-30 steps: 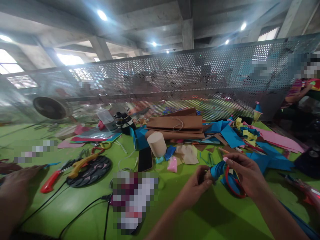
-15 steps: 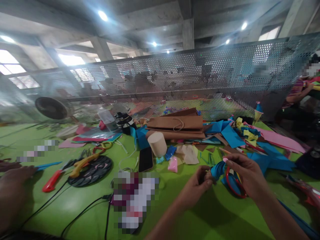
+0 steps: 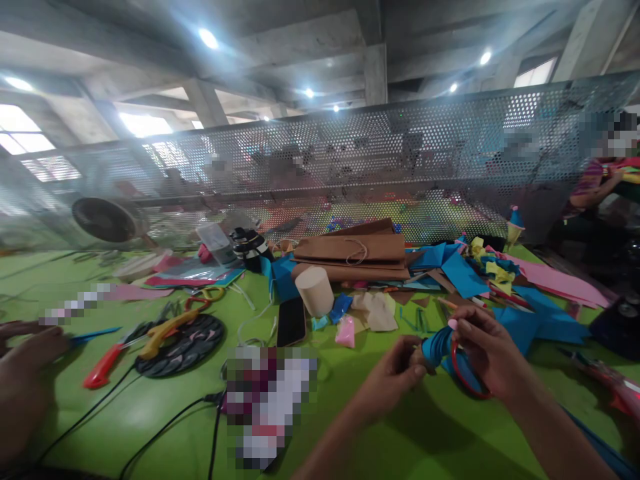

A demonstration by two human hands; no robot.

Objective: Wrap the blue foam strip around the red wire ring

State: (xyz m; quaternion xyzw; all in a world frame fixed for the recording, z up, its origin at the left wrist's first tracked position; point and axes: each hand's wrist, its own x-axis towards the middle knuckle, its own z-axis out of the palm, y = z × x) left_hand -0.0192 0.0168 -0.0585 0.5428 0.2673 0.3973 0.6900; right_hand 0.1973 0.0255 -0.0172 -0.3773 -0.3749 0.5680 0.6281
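My left hand (image 3: 395,377) is closed round the tan base of a small blue paper cone (image 3: 436,347) with layered ridges, held above the table. At the cone's tip sits a small pink ball (image 3: 453,325). Thumb and fingers of my right hand (image 3: 487,350) pinch this ball. A red loop (image 3: 479,389), which looks like a scissors handle, hangs at the right hand's fingers; its blades cannot be made out. Blue paper shows through the loop. Near my left hand lie a pink packet (image 3: 345,331) and crumpled cream paper (image 3: 375,311).
Another person's hand (image 3: 30,373) is at the left by a blue strip. A hot glue gun (image 3: 167,333) rests on a dark round mat (image 3: 210,340), its cord trailing forward. A phone (image 3: 291,322), a cream roll (image 3: 314,291) and brown paper (image 3: 350,250) lie farther back.
My hands stay nearly in place on the cone and pink ball, with a slight shift of the fingers. The other person's hand at the left has moved a little.
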